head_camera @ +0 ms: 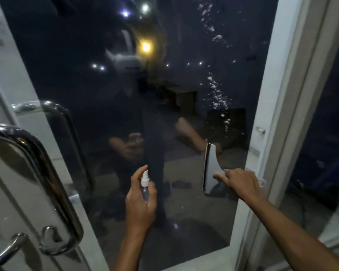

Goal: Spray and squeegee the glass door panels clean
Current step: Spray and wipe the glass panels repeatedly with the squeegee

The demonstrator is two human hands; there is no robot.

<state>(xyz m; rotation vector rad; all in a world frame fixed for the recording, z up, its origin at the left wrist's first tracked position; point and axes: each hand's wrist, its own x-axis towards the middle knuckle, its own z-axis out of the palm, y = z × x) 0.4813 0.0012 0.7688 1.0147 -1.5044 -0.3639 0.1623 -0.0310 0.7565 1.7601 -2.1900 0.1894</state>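
Note:
A tall dark glass door panel [110, 94] in a white frame fills the view. My left hand [140, 204] grips a small clear spray bottle [145, 181] with a white nozzle, held upright in front of the lower glass. My right hand [241, 182] holds a squeegee [209, 169] by its handle, the blade standing vertical against the glass near the panel's right edge. White foam droplets [216, 94] run in a streak down the right part of the glass above the squeegee.
A curved chrome pull handle [37, 173] and a lever handle [6, 253] stand close at the left on the neighbouring door leaf. The white door frame [278, 118] borders the panel at the right, with another dark pane [325, 133] beyond it.

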